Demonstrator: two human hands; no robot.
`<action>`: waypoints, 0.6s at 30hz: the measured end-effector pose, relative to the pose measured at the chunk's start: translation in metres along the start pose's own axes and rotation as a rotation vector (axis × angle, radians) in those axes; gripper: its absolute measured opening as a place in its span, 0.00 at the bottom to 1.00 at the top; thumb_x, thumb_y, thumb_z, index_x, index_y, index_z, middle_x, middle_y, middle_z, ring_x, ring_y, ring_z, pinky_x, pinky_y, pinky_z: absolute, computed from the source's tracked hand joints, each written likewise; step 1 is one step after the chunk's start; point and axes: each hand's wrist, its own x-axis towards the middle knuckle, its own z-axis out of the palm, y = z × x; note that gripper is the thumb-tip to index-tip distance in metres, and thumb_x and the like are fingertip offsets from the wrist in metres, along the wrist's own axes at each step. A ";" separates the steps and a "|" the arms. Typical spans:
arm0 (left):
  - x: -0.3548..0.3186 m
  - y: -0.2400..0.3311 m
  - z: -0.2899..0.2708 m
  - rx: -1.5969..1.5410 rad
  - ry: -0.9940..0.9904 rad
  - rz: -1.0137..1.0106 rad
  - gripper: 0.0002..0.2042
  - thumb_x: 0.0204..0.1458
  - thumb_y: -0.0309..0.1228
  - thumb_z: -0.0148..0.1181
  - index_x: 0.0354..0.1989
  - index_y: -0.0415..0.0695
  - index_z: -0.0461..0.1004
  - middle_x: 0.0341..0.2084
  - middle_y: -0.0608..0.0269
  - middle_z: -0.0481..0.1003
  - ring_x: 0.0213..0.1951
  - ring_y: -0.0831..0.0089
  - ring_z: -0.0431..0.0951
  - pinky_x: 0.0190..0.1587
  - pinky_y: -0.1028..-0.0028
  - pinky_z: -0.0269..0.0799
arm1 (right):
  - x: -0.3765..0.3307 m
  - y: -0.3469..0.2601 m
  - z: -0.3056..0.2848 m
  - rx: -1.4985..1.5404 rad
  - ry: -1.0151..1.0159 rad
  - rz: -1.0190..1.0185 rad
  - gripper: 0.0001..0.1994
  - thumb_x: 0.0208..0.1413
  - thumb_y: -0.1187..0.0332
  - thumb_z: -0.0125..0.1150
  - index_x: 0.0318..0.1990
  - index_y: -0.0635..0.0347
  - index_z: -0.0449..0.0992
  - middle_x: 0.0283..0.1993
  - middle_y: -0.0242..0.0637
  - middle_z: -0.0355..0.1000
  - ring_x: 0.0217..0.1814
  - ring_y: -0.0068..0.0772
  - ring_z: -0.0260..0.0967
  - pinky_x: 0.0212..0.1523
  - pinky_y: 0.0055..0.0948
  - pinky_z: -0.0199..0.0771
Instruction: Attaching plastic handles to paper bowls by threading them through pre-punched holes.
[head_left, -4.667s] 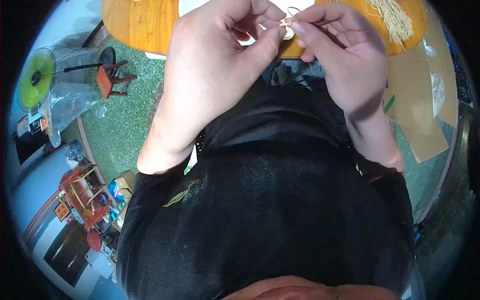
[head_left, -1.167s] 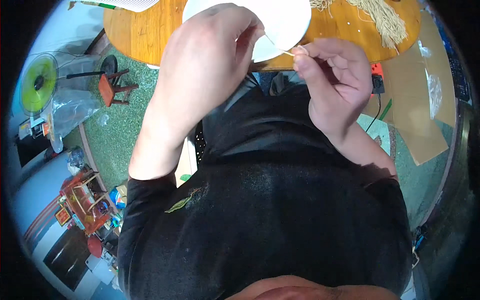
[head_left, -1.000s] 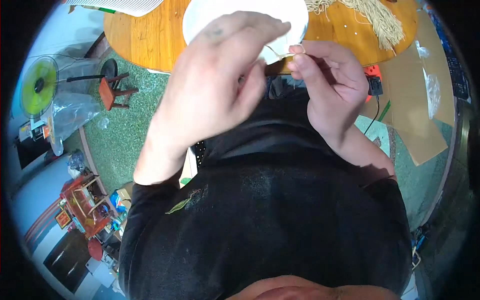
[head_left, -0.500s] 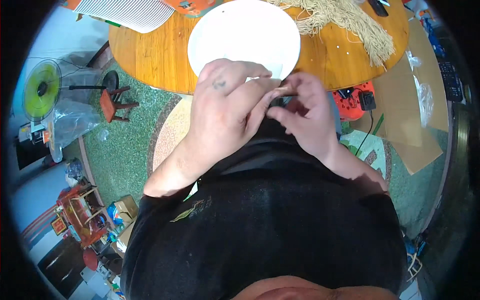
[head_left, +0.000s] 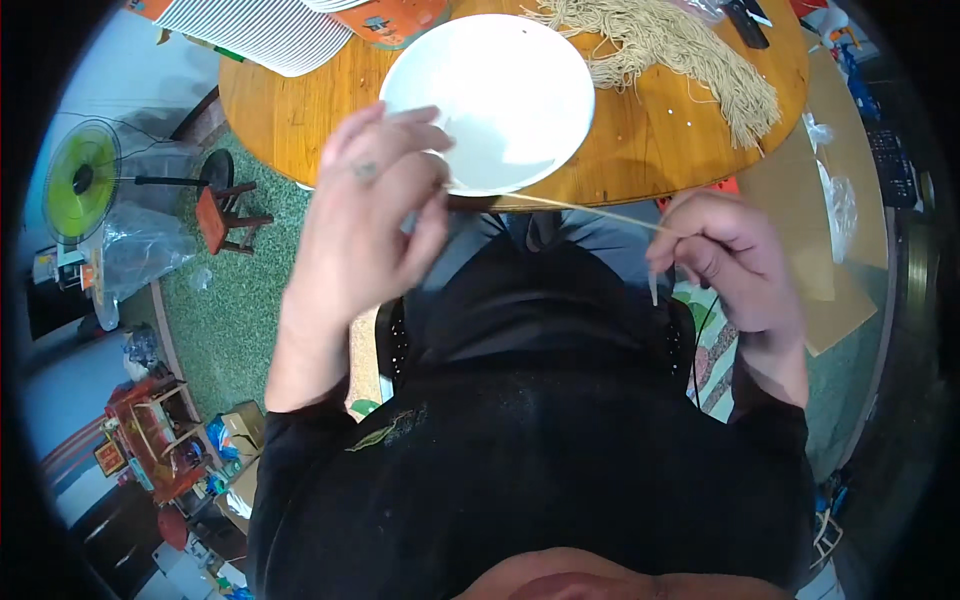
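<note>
A thin tan string [head_left: 580, 208] runs nearly straight between my two hands, just off the table's near edge. My right hand [head_left: 735, 255] pinches its right end between thumb and fingers, and a short pale piece [head_left: 655, 288] hangs below that grip. The other end reaches my left hand [head_left: 385, 205], which is slightly blurred, its fingers bent and thumb close to the forefinger. Beyond the left hand lies a wide white bowl [head_left: 485, 85], partly covered by its fingers. A bundle of similar tan strings [head_left: 690, 60] is spread at the table's far right.
The wooden table [head_left: 300, 115] also bears a stack of white-rimmed bowls [head_left: 258, 35] and an orange container [head_left: 395, 22] at far left. A dark object [head_left: 746, 25] lies at far right. Flattened cardboard [head_left: 840, 230], a stool [head_left: 225, 218] and a green fan [head_left: 82, 180] stand around.
My hands were together in front of the bowl; they have parted left and right. The string now shows stretched between them. The table sits slightly lower in view.
</note>
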 end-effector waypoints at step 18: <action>-0.019 0.026 0.067 0.092 0.302 -0.078 0.19 0.52 0.37 0.72 0.52 0.48 0.79 0.39 0.66 0.78 0.49 0.65 0.78 0.64 0.57 0.58 | 0.063 0.019 -0.008 1.022 -0.327 -0.410 0.20 0.76 0.63 0.42 0.64 0.70 0.66 0.52 0.53 0.73 0.22 0.16 0.62 0.21 0.13 0.63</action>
